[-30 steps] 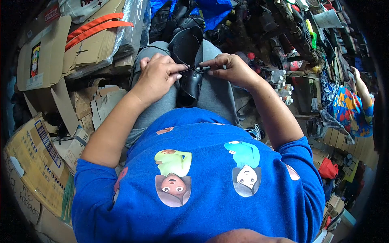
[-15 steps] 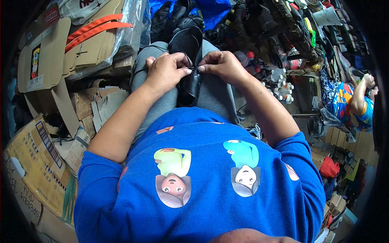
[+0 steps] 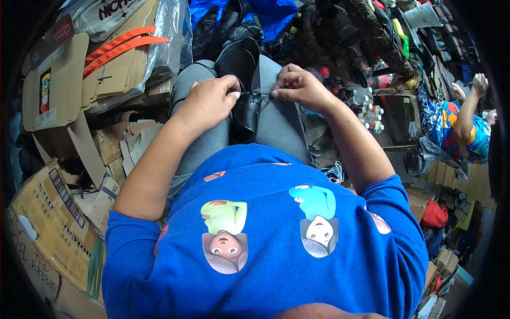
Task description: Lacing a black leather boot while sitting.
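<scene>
A black leather shoe (image 3: 246, 117) lies lengthwise on my grey-clad lap, its opening facing up and away from me. Across its middle runs a thin dark lace (image 3: 261, 96), which meets over the shoe. My left hand (image 3: 211, 101) is closed at the shoe's left side, thumb and forefinger pinching one end of the lace. On the right, a little off the shoe, my right hand (image 3: 304, 89) pinches the other end, its remaining fingers curled. The lace is stretched between the two hands; its exact knot or loop is too small to make out.
More black shoes (image 3: 234, 29) lie beyond my knees beside a blue plastic sheet (image 3: 279, 18). Flattened cardboard (image 3: 119, 69) and boxes (image 3: 56, 212) crowd the left. Small bottles (image 3: 366, 109) stand at right. Farther right sits another person in a colourful shirt (image 3: 467, 130).
My hands have drawn apart, the right one moving further right and the left one slightly left, spreading the lace ends. The other person's arm has risen.
</scene>
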The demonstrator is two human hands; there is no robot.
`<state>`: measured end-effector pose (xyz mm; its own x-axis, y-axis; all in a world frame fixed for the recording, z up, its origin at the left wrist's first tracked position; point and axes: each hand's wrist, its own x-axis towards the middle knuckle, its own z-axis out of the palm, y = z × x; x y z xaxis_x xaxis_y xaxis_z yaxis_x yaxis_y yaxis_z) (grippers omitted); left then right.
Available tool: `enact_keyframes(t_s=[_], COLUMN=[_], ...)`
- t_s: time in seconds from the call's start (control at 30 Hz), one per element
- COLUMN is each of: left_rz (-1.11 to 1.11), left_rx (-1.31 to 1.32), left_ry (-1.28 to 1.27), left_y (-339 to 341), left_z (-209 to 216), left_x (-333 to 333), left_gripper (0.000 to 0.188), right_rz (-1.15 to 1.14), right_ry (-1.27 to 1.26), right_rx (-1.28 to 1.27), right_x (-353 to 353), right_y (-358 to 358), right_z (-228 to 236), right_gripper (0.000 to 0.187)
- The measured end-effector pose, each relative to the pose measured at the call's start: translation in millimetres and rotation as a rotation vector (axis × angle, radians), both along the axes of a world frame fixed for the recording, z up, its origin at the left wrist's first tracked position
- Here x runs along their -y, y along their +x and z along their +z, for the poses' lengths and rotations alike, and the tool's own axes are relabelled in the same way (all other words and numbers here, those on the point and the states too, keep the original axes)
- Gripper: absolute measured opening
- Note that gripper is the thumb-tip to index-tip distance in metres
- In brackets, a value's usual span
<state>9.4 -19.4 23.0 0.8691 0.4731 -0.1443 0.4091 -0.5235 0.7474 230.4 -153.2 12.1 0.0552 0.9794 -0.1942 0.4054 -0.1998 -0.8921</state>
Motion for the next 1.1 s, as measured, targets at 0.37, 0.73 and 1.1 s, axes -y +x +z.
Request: enact_keyframes(t_s=[0.37, 0.73, 1.1], left_rz=[-0.207, -0.290, 0.125], left_rx=[0.039, 0.112, 0.054], left_ry=[0.271, 0.374, 0.223], left_y=[13.3, -4.6, -140.0], left_z=[0.5, -13.8, -8.7], left_x=[-4.8, -10.2, -49.3], left_gripper=[0.009, 0.015, 0.008], right_rz=[-0.158, 0.599, -0.240], right_ry=[0.257, 0.218, -0.318], right_rx=[0.910, 1.127, 0.413], right_x=[-25.6, -39.0, 33.9], right_y=[41.6, -31.3, 77.6], right_z=[19.2, 47.1, 44.1], right_gripper=[0.015, 0.003, 0.008])
